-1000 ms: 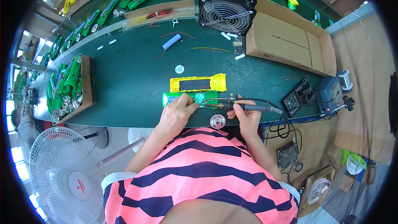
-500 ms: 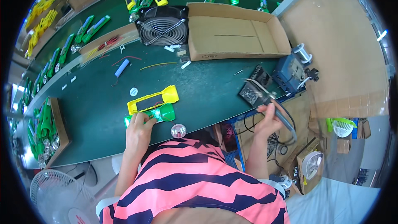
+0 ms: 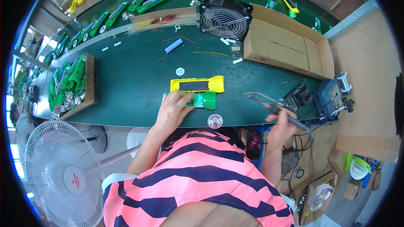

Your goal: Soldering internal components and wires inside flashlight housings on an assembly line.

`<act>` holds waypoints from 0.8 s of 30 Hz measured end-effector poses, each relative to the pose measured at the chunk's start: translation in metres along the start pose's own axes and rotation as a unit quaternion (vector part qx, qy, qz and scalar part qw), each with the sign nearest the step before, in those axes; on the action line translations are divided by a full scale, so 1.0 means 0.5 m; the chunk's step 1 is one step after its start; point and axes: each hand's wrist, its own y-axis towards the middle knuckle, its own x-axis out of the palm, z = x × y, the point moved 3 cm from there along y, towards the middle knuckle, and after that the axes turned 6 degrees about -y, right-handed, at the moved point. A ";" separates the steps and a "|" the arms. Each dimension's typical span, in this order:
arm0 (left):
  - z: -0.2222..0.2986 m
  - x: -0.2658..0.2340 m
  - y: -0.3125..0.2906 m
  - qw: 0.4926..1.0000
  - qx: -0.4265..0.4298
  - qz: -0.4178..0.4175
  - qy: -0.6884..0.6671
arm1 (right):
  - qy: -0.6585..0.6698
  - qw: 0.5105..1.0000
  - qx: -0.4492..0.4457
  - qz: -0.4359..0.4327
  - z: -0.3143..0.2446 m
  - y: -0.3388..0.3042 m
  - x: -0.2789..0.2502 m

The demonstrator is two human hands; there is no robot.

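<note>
Where left fingers rest, green casing — part-hidden

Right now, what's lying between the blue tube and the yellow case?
In the head view, a small white disc lies on the green tabletop between the blue tube and the yellow case, touching neither.

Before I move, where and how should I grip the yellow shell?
Probably best by the yellow shell's flared right end, pinched from above and the right: it is widest there and reaches just past the green housing along its near side. Keep off the red wire near that end, and clear of the soldering iron in the right hand.
</note>
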 end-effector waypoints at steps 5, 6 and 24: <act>0.020 0.002 -0.053 0.982 0.015 0.140 0.124 | 0.021 0.993 0.025 -0.114 0.038 -0.046 0.089; 0.012 0.010 -0.076 0.981 0.029 0.129 0.140 | 0.021 0.993 0.028 -0.116 0.039 -0.045 0.095; 0.009 0.019 0.001 0.999 0.033 -0.001 0.031 | -0.010 0.965 0.137 -0.224 0.069 -0.027 0.141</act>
